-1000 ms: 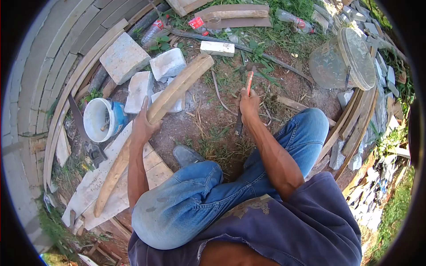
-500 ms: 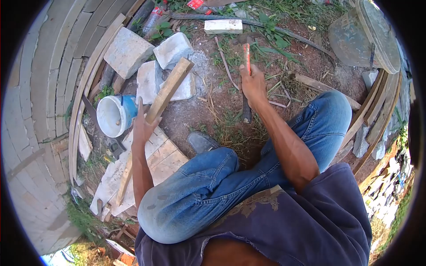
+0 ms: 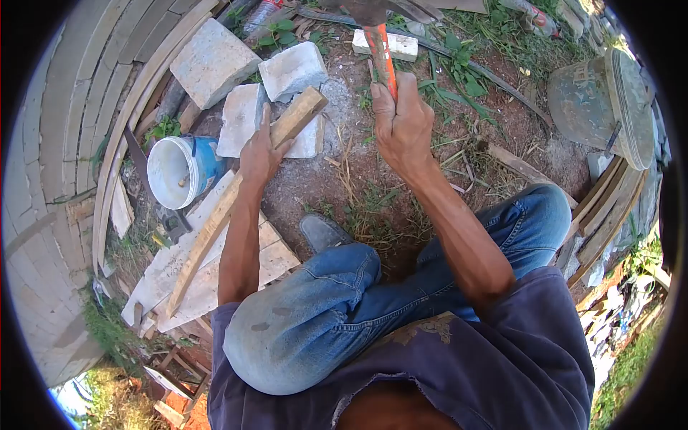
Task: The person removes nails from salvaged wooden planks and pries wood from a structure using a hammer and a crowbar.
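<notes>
My left hand (image 3: 259,154) grips a long wooden plank (image 3: 215,222) near its upper end; the plank slants from the grey stone blocks down to the lower left. My right hand (image 3: 401,125) is shut on the orange handle of a hammer (image 3: 380,50), raised high, with the dark head at the top edge of the view. My bent knees in blue jeans fill the lower middle, one dark shoe on the soil between them.
Several grey stone blocks (image 3: 211,61) lie at upper left. A white and blue bucket (image 3: 175,172) stands left of the plank. Pale boards (image 3: 269,261) lie under the plank. A round metal drum (image 3: 598,100) and leaning planks (image 3: 602,215) are at right.
My right hand has lifted the hammer up and toward the camera. My left hand has slid up the plank toward its top end, and the view has shifted.
</notes>
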Demonstrator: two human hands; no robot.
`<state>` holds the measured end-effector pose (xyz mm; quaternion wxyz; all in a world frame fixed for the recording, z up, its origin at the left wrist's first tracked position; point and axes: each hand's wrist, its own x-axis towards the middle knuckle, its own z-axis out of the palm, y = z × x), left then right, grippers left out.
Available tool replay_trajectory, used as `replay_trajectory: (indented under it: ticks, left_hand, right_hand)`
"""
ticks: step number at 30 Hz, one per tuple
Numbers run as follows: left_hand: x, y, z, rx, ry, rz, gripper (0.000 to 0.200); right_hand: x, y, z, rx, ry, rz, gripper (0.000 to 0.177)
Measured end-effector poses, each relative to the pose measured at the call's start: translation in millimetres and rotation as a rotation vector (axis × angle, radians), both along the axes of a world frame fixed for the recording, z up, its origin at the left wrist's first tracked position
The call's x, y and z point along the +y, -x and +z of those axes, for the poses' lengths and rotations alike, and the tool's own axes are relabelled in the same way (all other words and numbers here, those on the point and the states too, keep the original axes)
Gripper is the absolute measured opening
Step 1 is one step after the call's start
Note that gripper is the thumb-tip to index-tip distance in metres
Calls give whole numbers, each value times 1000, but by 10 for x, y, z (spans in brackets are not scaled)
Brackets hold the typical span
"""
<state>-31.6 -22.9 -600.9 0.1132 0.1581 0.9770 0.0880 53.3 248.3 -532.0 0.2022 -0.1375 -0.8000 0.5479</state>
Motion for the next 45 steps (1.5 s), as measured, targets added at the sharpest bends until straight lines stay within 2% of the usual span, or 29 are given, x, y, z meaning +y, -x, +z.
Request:
replay_trajectory:
  ticks: [3, 5, 7, 9, 11, 13, 14, 15, 16, 18, 19, 21, 22, 24, 27, 28, 29, 30, 32, 33, 35, 36, 37, 39, 43, 45]
  left_hand:
    - [-29, -59, 9, 2, -17, -11, 97]
    - [6, 4, 23, 4, -2, -22, 97]
    - [36, 124, -19, 81, -28, -45, 97]
    - [-62, -76, -54, 81, -28, -61, 97]
    - [-33, -19, -25, 39, -13, -25, 98]
    - [-42, -14, -36, 61, -26, -28, 98]
    - [-42, -34, -40, 73, -26, -45, 98]
    - [-22, -59, -46, 83, -31, -54, 98]
    - [-15, -59, -23, 64, -8, -44, 98]
    - [19, -26, 45, 35, 23, 9, 98]
    - [-19, -157, 27, 20, 28, 17, 98]
    - [9, -152, -41, 232, -27, -59, 101]
    - [13, -173, -95, 226, -29, -66, 101]
    - [57, -247, -178, 613, -62, -150, 102]
    - [138, -391, -198, 627, 34, -185, 101]
    - [136, -367, -171, 625, 37, -194, 101]
    - [122, -355, -142, 455, 1, -118, 102]
    - [106, -333, -135, 286, -34, -41, 102]
    - [76, -243, -122, 214, 9, -38, 103]
    - [54, -233, -133, 153, 47, -19, 103]
    - [39, -252, -157, 184, 32, -27, 103]
    - [29, -268, -167, 215, 20, -45, 102]
    - [25, -291, -184, 210, 24, -42, 102]
    - [16, -277, -191, 237, 25, -69, 103]
    - [-68, -80, -148, 288, -73, -75, 105]
    - [-100, -172, -175, 241, 2, -25, 105]
  right_hand:
    - [-126, 16, -625, -87, -156, 67, 23]
    - [-98, 114, -1030, -355, -269, 277, 22]
    - [19, 371, -548, -271, -200, 247, 22]
    - [-23, 212, -211, -261, -96, 235, 22]
    - [-26, 170, -28, -150, 7, 12, 24]
    - [-135, 72, -575, -68, 4, -36, 27]
    - [-161, 24, -1025, -191, -102, 117, 28]
    - [-139, 10, -1240, -308, -209, 264, 29]
    - [-123, 39, -1216, -293, -209, 244, 29]
    - [-95, 175, -1187, -309, 175, 192, 32]
    - [-88, 83, -998, -324, 180, 200, 32]
    - [93, 67, -609, -417, 583, 119, 32]
    - [140, 13, -575, -414, 689, 117, 31]
    - [157, -73, -656, -427, 736, 68, 30]
    - [140, -114, -796, -449, 800, 5, 28]
    - [129, -127, -803, -519, 922, 10, 29]
    - [109, -165, -815, -592, 1048, 11, 29]
    - [86, -193, -849, -594, 1057, 1, 29]
    - [15, -244, -914, -475, 1458, -161, 33]
    - [-33, -237, -913, -482, 1460, -165, 33]
    - [-161, -104, -840, -124, 1507, -767, 33]
    - [-233, -43, -732, -98, 1458, -907, 33]
    - [-343, -82, -780, -107, 1458, -908, 33]
    - [-537, -210, -902, -488, 1430, -39, 33]
    - [-479, 38, -1021, -610, 1520, 85, 29]
    - [-395, -43, -1020, -335, 1580, -510, 31]
